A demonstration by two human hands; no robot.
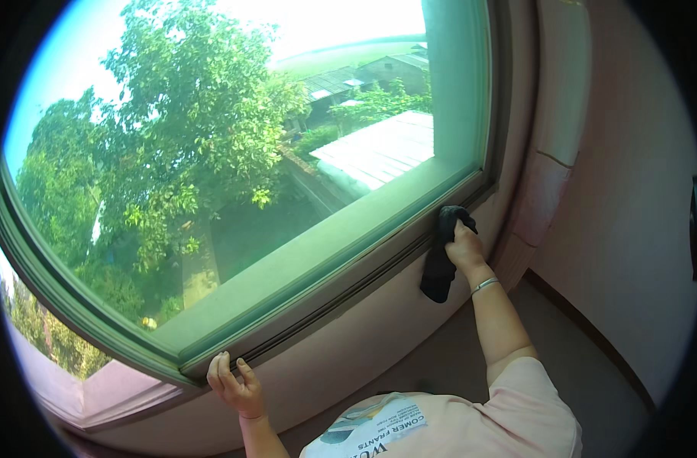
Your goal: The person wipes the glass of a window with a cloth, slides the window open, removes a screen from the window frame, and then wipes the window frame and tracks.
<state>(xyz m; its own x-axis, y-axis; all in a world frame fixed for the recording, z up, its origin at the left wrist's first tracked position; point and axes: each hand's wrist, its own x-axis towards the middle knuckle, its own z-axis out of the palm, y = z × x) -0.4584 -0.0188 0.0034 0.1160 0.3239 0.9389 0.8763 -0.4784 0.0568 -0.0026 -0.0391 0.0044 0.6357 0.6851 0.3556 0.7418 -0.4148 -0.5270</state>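
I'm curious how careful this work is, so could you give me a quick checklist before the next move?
1. Right grip closed on the black cloth: ok.
2. Left grip holding no loose object, at the window frame: ok.
3. Cloth's lower end hanging loose: ok.
4. Bracelet clear of the cloth: ok.
5. Cloth pressed firmly: cannot tell.
6. Glass pane locked: cannot tell.
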